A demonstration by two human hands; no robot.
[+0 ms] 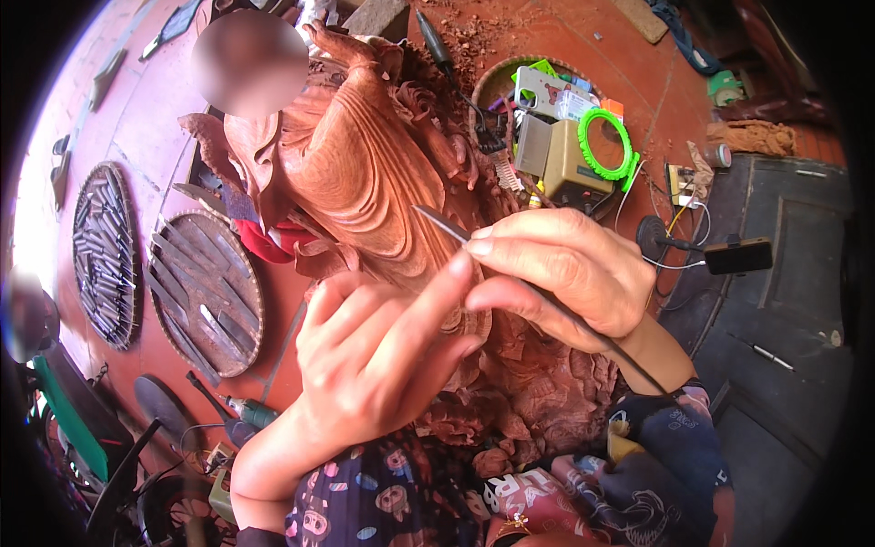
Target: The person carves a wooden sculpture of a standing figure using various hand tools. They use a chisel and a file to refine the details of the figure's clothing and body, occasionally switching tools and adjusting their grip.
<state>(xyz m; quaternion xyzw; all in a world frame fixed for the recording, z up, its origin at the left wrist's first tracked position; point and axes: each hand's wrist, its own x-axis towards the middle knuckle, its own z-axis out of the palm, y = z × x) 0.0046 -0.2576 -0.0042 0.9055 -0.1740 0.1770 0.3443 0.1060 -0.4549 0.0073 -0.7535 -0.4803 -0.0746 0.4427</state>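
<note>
A large reddish-brown wood carving point(365, 164) with flowing robe folds lies in front of me. My right hand point(574, 273) pinches a long, thin, dark metal carving tool point(437, 221), whose tapered tip reaches over the robe folds. Its other end runs back beneath my right hand toward the wrist. My left hand point(365, 356) is beside it, with the index finger stretched out to the tool close to my right fingertips. Whether that finger presses on the tool or just meets the right hand, I cannot tell. The left hand's other fingers are loosely bent and hold nothing visible.
Left of the carving are a round tray point(196, 273) of flat metal tools and an oval basket point(108, 264) packed with chisels. A basket point(483, 91) at the upper right holds a beige box point(572, 173) and a green ring point(606, 146). A phone point(738, 257) stands farther right.
</note>
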